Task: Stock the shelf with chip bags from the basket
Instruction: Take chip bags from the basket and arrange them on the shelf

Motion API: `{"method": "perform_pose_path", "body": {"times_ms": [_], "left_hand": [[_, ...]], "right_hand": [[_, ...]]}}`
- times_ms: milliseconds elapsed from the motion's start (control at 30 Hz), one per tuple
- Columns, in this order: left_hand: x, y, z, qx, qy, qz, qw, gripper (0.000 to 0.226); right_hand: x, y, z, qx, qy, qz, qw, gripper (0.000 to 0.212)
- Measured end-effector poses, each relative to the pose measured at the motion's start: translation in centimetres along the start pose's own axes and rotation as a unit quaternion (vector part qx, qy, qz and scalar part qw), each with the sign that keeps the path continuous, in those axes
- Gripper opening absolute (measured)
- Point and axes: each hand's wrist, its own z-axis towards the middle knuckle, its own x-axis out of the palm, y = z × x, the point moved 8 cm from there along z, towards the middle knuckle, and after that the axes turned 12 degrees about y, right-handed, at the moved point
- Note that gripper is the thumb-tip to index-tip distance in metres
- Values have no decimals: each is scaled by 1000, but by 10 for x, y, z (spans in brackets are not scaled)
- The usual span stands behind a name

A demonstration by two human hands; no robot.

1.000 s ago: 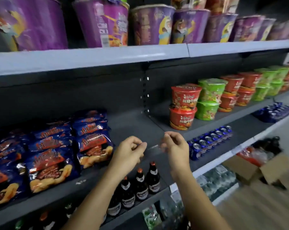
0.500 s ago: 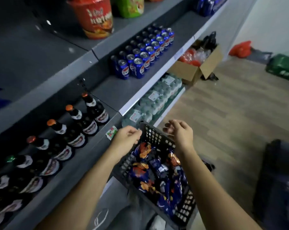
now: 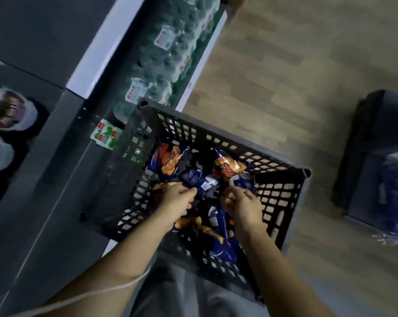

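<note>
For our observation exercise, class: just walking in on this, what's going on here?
A person leans over a black basket beside the shelving, both hands down among the blue chip bags inside. The left hand and right hand curl their fingers at the bags, though a firm grip is hard to confirm. No bag is lifted out yet.

I see the basket, a dark plastic crate with grid-pierced walls. It stands upright and open-topped, its left wall just beside the front edge of the shelf. The shelf is dark grey and runs up the left of my view. The chip bags are dark blue with orange chip pictures. They lie jumbled and overlapping in the basket's bottom, too blurred on my feed to count.
</note>
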Motion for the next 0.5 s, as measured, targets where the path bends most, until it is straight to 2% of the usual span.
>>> {"method": "perform_pose_path", "body": {"times_ms": [67,300,500], "left_hand": [[1,14,35,-13,-8,55,998,27],[-8,5,120,33,-47,216,975,56],[-9,4,166,39,-14,275,960,74]], "right_hand": [[-1,-25,24,20,-10,2,1000,25],[17,-64,99,86,-16,-32,996,4],[29,-72,138,137,-28,-39,989,18]]}}
